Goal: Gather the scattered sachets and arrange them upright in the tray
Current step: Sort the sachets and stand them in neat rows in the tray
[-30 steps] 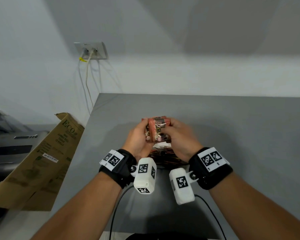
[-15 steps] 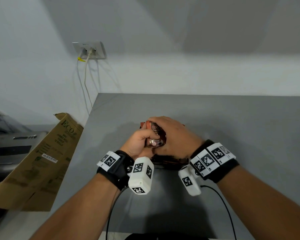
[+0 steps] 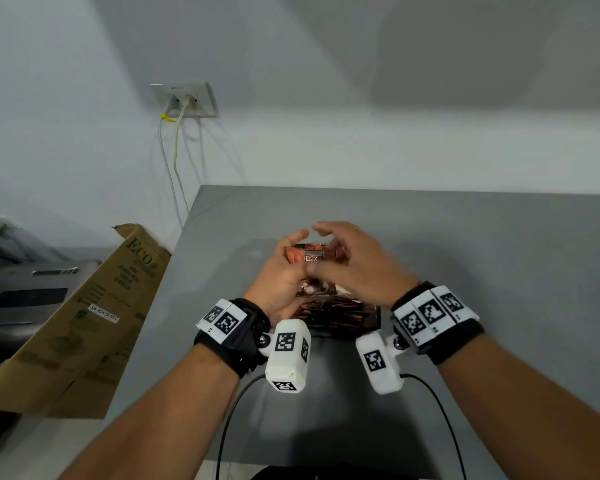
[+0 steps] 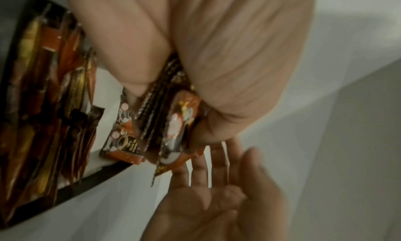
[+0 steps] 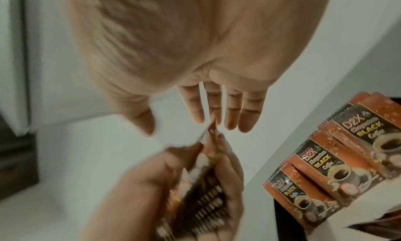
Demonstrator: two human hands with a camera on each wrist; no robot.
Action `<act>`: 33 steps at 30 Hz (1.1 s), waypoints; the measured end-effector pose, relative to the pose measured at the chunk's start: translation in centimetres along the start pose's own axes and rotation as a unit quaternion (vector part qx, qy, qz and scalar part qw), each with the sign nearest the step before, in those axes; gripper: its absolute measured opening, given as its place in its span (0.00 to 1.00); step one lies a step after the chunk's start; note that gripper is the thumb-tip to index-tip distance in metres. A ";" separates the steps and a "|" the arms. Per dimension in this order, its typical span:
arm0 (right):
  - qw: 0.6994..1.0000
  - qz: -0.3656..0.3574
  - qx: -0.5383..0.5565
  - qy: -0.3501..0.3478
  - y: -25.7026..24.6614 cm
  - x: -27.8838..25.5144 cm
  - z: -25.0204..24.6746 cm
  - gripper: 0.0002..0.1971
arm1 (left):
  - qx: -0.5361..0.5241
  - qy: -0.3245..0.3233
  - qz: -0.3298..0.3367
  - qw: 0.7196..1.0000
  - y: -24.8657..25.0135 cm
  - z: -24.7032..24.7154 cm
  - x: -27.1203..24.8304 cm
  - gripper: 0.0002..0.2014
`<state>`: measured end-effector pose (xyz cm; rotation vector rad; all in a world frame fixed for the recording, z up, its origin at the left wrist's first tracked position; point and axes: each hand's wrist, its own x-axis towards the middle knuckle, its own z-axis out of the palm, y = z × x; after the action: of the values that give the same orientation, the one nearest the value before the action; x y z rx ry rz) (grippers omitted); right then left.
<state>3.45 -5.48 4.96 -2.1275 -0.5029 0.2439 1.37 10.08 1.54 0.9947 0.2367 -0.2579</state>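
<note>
My left hand (image 3: 279, 277) grips a bundle of orange-and-black coffee sachets (image 3: 310, 255) from the left, holding it just above the table. In the left wrist view the bundle (image 4: 171, 124) is pinched between thumb and fingers. My right hand (image 3: 349, 263) hovers beside and over the bundle, fingers straight and spread, holding nothing; the right wrist view shows its fingertips (image 5: 230, 123) just off the bundle's top edge (image 5: 208, 189). Below my hands, a black tray (image 3: 374, 320) holds several sachets (image 5: 347, 150) standing upright in a row.
The grey table (image 3: 482, 271) stretches right and back to the wall. A cardboard box (image 3: 94, 313) leans at the table's left edge beside a grey machine (image 3: 28, 292). Cables hang from a wall socket (image 3: 184, 100). Black wrist cables (image 3: 440, 410) trail across the near table.
A second ago both hands gripped the bundle; the right hand then covered its top. Now the right hand has come off and opened, and the bundle stays in the left hand.
</note>
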 end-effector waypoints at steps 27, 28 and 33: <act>0.961 0.136 -0.240 0.019 10.8 3.1 -1.4 0.07 | 0.172 0.132 0.017 0.976 0.0 -3.4 1.5 0.19; 0.960 0.135 -0.244 0.023 10.9 3.1 -1.3 0.07 | 0.171 0.132 0.015 0.976 -0.1 -3.4 1.5 0.18; 0.955 0.128 -0.263 0.039 11.7 3.3 -0.7 0.07 | 0.168 0.125 0.000 0.978 -0.2 -3.2 1.4 0.20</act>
<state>9.74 -10.45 -4.27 -2.7162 -0.2582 0.1820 2.40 12.53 -0.78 1.3652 0.4330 -0.1747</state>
